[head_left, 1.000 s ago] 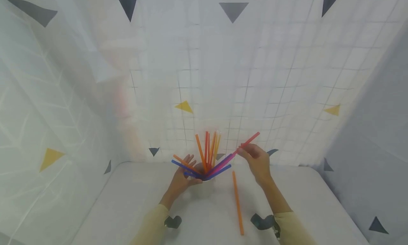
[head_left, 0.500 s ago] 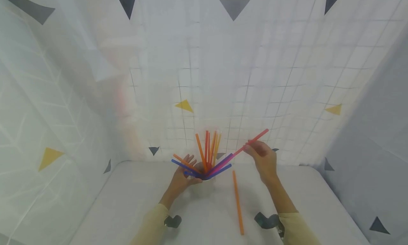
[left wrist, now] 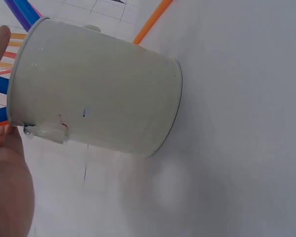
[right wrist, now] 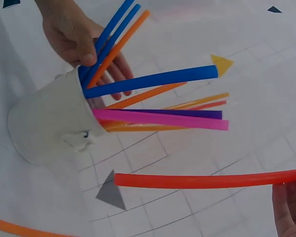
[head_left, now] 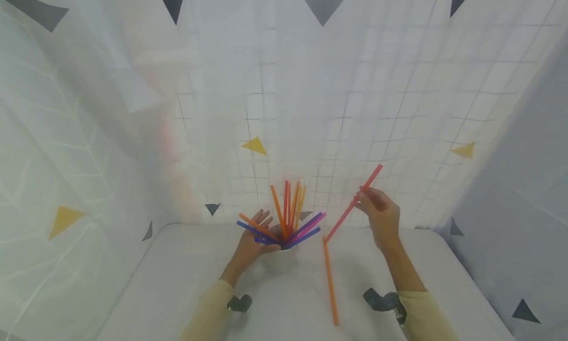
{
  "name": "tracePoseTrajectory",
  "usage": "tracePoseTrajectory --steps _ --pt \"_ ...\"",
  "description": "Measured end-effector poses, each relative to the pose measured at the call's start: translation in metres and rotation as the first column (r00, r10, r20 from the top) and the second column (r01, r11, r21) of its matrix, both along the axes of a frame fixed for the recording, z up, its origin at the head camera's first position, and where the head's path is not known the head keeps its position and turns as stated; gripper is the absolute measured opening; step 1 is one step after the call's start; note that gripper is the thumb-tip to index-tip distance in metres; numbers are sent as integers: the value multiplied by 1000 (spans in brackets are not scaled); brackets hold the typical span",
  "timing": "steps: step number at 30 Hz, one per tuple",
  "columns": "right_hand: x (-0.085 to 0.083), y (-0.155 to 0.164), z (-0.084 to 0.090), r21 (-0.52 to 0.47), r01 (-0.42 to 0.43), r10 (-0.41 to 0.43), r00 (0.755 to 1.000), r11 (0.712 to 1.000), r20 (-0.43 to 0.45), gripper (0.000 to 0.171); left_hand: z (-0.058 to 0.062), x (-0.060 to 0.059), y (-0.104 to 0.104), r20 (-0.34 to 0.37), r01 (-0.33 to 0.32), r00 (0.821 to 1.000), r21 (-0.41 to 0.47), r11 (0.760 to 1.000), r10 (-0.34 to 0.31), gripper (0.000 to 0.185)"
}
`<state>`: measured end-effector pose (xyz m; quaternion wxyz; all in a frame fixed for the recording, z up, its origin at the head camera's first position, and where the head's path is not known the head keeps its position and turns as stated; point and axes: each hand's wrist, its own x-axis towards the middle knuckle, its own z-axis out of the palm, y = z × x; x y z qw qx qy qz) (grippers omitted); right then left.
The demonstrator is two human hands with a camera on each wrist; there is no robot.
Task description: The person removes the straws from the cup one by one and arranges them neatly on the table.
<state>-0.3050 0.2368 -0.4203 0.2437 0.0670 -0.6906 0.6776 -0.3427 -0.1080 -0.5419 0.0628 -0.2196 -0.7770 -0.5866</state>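
Observation:
A white pail [right wrist: 54, 118] stands on the table with several plastic straws fanned out of its mouth, blue, orange, red, purple and pink ones [right wrist: 172, 119]. My left hand [head_left: 253, 242] is at the left of its rim, the thumb at the rim and the fingers spread behind the straws. To the right of the pail, my right hand [head_left: 383, 215] pinches a red straw [head_left: 343, 217] near its upper part. This straw slants down to the left, clear of the pail, and its lower end overlaps the tip of an orange straw [head_left: 330, 286] in the head view.
The orange straw lies on the white table [head_left: 186, 291] in front, between my forearms. A pale sheet with grid lines and triangles [head_left: 324, 109] hangs behind the table, and more sheets stand at both sides.
My right hand has drawn the red straw out of the pail, away to the right, and it now tilts more steeply. My left hand has stayed at the rim.

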Motion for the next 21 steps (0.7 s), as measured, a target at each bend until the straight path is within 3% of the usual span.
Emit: tracePoseTrajectory --steps 7,21 --pt "2 0 -25 105 49 -62 990 993 124 50 -4 -2 3 -74 -25 997 -70 997 20 106" --pt "1 4 -67 163 2 -59 936 987 347 53 -5 1 2 -48 -38 998 -79 996 34 104"
